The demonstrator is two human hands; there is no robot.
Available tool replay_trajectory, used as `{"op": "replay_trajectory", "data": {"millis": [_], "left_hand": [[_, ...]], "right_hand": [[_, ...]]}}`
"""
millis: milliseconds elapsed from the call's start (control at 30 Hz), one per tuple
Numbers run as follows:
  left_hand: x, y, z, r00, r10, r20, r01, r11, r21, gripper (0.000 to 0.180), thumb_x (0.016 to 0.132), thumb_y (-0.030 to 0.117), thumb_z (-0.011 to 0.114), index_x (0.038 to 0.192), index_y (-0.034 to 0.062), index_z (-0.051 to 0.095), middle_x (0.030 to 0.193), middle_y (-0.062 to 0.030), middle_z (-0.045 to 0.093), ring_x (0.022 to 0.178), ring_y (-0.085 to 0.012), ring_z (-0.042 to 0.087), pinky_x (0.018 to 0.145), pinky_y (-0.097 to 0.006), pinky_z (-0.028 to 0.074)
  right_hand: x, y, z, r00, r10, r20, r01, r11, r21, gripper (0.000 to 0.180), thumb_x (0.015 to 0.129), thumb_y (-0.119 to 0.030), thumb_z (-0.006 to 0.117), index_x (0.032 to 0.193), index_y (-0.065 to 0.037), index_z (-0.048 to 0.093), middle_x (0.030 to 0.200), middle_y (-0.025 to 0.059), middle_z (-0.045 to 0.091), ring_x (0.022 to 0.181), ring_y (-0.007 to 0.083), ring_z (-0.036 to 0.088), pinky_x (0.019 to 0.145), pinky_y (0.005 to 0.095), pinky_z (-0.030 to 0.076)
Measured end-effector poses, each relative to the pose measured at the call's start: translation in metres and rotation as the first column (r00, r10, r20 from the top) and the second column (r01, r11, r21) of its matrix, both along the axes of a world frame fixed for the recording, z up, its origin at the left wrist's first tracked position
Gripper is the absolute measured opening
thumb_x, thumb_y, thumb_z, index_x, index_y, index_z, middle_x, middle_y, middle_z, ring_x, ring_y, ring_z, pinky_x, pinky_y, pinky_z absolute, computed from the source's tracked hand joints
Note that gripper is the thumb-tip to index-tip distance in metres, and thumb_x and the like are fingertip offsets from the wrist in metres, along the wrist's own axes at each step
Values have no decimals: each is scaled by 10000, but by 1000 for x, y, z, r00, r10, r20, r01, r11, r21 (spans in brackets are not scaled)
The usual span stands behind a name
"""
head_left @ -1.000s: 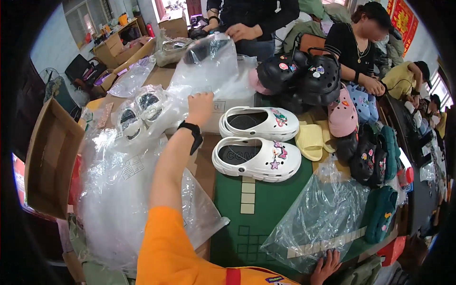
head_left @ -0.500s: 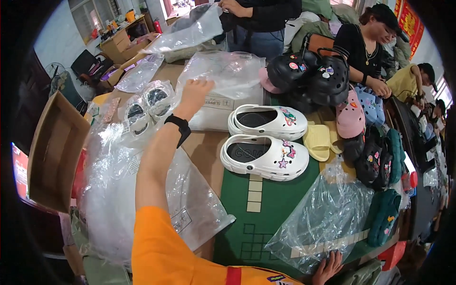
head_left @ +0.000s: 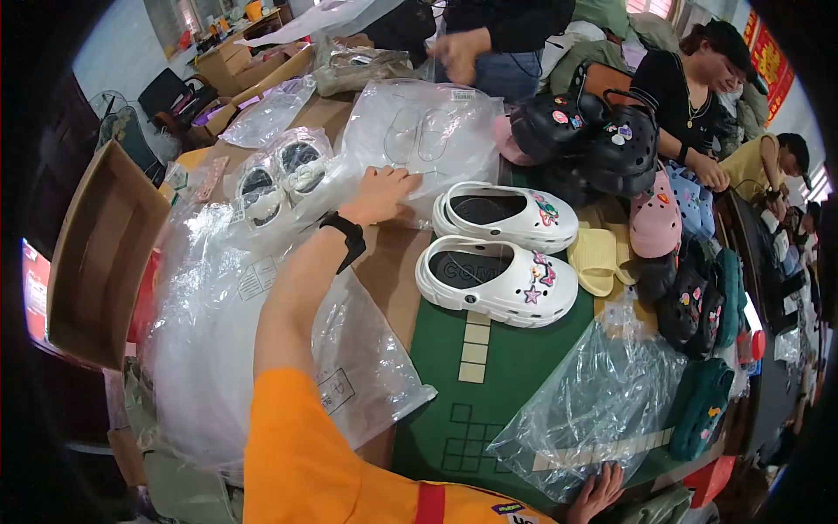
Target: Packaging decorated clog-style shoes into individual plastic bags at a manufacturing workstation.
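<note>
Holding the left hand (head_left: 381,196), with bent fingers, at the near edge of a flat, frosted translucent plastic bag (head_left: 428,131), left of and beyond two white perforated foam clogs (head_left: 511,293); unable to tell whether clamped on the film. Resting the right hand (head_left: 596,493), with fingers slightly apart, by the lower edge of a crinkled clear plastic bag (head_left: 585,393) on the green tabletop (head_left: 524,367).
</note>
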State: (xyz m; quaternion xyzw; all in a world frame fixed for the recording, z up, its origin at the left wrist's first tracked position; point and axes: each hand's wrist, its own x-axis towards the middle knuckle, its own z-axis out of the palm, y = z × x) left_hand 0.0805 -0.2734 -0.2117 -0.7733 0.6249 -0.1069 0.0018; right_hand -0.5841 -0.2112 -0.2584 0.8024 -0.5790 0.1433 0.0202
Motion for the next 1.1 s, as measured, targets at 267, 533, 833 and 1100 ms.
{"op": "replay_trajectory", "data": {"millis": [267,533,833,1100], "left_hand": [[10,-13,-14,999,17,30,-15,997,-70,482,715,311,656,1145,165,493,1088,-44,532,1038,-234,500,804,-450,392],[8,-24,-5,999,3,-42,-7,996,-94,330,715,166,645,1026,118,545,983,-41,554,1007,-233,506,828,-424,395],[-28,-18,49,985,-102,138,156,871,-466,396,620,68,606,1009,115,550,975,-61,523,957,-243,485,806,-391,355],[-107,39,124,993,-114,23,54,282,-958,763,663,163,725,1302,132,308,1280,-184,344,1161,-276,377,921,-407,337]], "right_hand": [[0,0,-2,1000,-10,8,10,1000,2,361,894,-299,488,1230,-165,500,1306,72,446,1235,265,367,982,507,193],[1,0,-1,999,-12,46,11,1000,20,366,895,-307,480,1233,-168,503,1316,65,436,1251,252,348,991,508,181],[-2,4,1,998,-30,46,27,998,56,359,889,-305,488,1222,-175,512,1313,62,438,1249,258,348,987,545,171],[1,4,1,998,-39,51,38,999,20,368,891,-327,479,1226,-177,511,1316,59,434,1252,253,344,972,570,183]]}}
